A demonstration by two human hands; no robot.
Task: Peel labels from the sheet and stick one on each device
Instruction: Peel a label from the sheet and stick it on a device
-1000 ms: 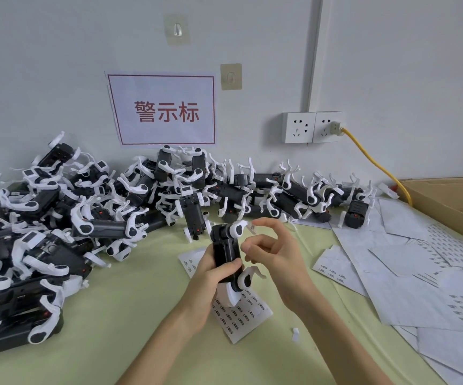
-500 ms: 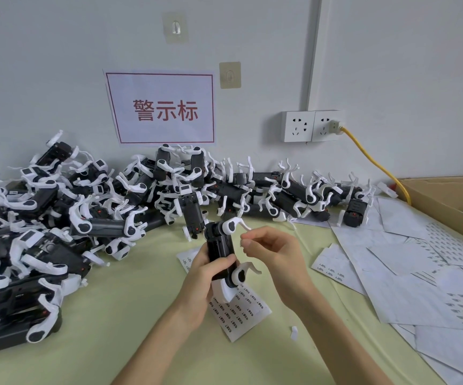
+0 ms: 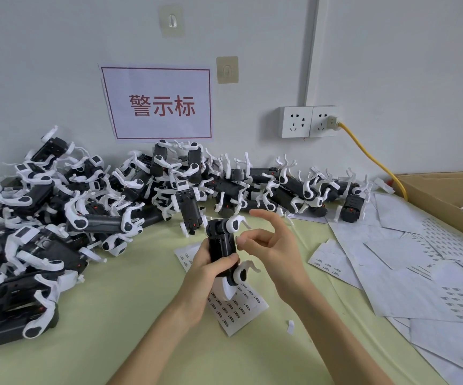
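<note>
Fingers of the right hand had moved back onto the side of the black device, pinching there, likely pressing a label down. Her left hand gripped it upright above the label sheet.

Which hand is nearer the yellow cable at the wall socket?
Right. The right hand is below and left of the yellow cable; the left hand, gripping the black device, is farther left.
</note>
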